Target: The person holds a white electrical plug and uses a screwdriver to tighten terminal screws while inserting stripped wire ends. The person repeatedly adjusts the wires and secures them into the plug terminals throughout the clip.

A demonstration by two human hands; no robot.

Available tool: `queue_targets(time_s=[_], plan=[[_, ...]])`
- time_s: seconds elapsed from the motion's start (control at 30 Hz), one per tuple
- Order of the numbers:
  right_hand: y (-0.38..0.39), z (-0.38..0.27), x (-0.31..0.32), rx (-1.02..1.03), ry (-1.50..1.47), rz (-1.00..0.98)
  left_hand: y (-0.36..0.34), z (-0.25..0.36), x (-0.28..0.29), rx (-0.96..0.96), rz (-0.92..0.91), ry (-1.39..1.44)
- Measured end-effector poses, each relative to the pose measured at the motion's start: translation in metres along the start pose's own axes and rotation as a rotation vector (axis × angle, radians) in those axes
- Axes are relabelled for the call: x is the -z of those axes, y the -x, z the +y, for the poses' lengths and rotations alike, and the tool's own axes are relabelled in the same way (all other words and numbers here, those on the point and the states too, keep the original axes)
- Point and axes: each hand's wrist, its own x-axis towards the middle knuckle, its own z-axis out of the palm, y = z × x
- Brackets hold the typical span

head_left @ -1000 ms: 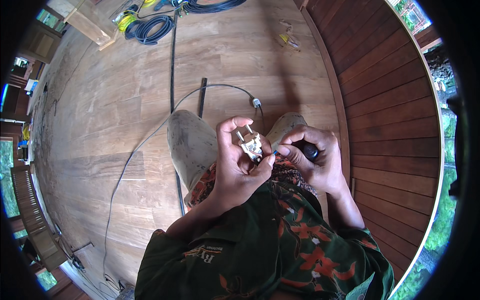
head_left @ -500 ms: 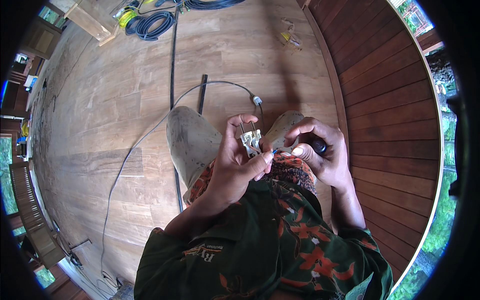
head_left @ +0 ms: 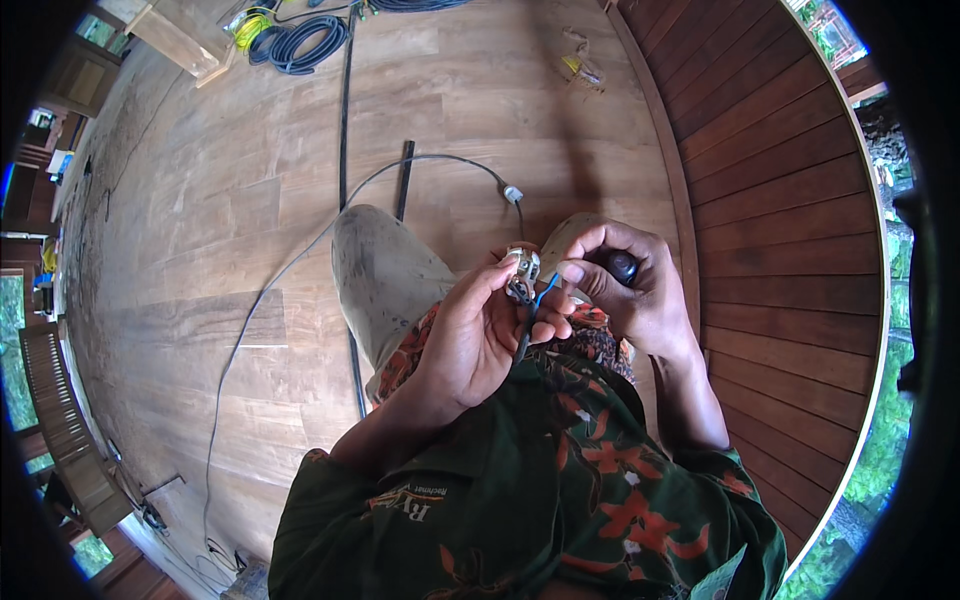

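Observation:
My left hand (head_left: 478,325) holds an opened electrical plug (head_left: 522,272) upright, pinched by thumb and fingers, its pale inside and metal parts showing. From it a dark cable (head_left: 525,338) runs down over my left fingers. A thin blue wire (head_left: 546,289) sticks out beside the plug toward my right hand (head_left: 632,285). The right thumb and forefinger pinch at that wire's end. In the curl of the same hand sits a tool with a rounded black handle (head_left: 622,266), which looks like a screwdriver; its shaft is hidden.
A white plug cover (head_left: 513,194) is threaded on the grey cable (head_left: 270,285) looping across the wooden floor. Beyond my knees lies a short black strip (head_left: 405,180). Coiled dark cable (head_left: 310,45) lies at the far left; a plank wall (head_left: 780,240) rises on the right.
My left hand has turned the plug, so its prongs no longer show and the cable and blue wire do. The right hand has shifted slightly left and up, onto the blue wire's end.

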Motion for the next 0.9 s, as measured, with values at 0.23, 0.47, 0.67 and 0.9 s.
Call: queue_targets(time_s=[0.23,0.47,0.67,0.9], plan=[[0.001,0.003,0.008,0.003,0.164,0.017,-0.001,-0.003,0.002,0.001,-0.032,0.043],[0.002,0.01,0.009,-0.048,0.081,0.011,-0.001,-0.003,0.003,0.013,-0.04,0.065],[0.004,0.007,0.012,-0.032,-0.002,0.101,-0.002,0.0,0.008,0.044,-0.144,0.144],[0.002,0.006,0.017,0.012,0.107,0.095,0.001,0.001,-0.004,-0.022,-0.086,-0.057]])
